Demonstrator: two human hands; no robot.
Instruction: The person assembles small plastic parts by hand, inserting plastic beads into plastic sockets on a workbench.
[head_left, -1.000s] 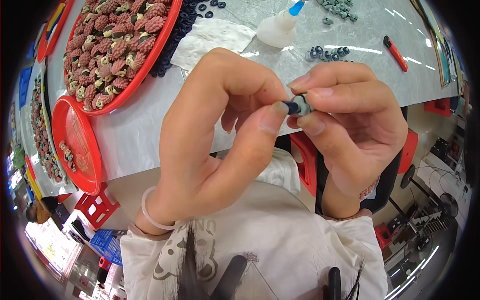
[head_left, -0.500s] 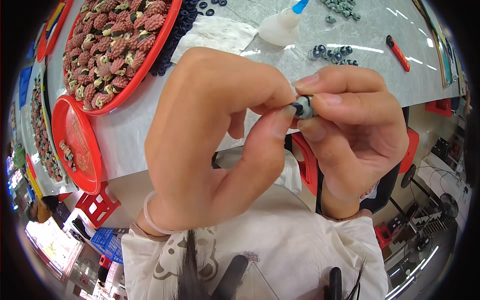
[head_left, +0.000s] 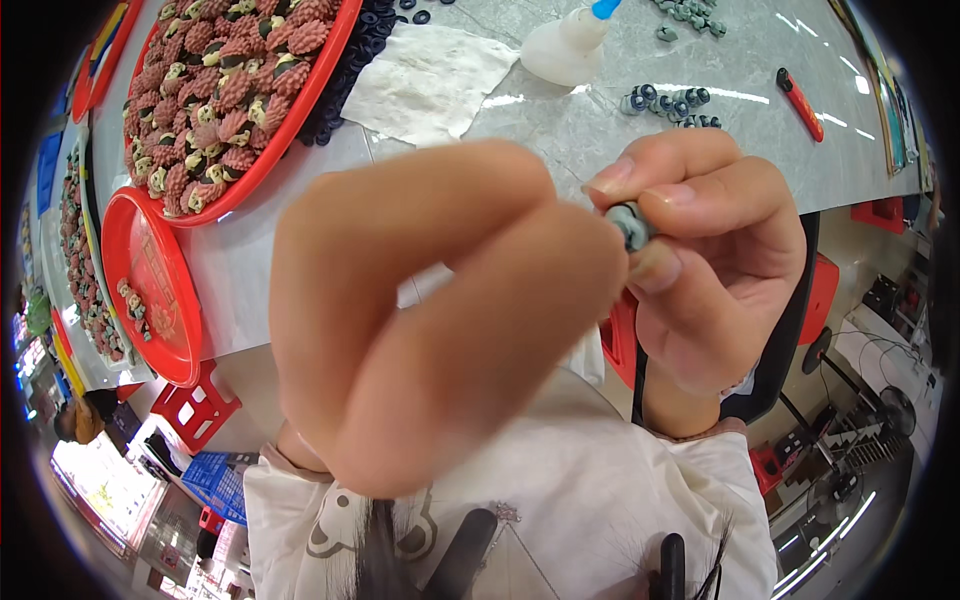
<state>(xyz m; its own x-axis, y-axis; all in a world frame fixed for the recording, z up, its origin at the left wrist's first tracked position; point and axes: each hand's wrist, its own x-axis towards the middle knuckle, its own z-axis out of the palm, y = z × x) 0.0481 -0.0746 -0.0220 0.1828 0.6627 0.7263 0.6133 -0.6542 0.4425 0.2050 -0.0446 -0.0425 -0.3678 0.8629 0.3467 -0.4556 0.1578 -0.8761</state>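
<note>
My right hand pinches a small grey-green moulded piece with dark marks between thumb and fingers. Close against the piece's left side is my left hand, its thumb and fingers curled together and partly blurred; their tips, and whatever is between them, are hidden. Similar grey-green pieces with dark blue parts stand on the table just beyond my right hand. Dark blue rings lie heaped beside a white cloth, left of a white squeeze bottle with a blue tip.
A big red tray full of pink-and-cream figures stands at the far left. Nearer is a red plate holding a few small figures. More plain grey-green pieces lie at the back, with a red-and-black cutter to their right.
My left hand has turned, its thumb rolling up and over, so it now covers the dark blue part seen before at the piece. The right hand and piece have shifted slightly.
</note>
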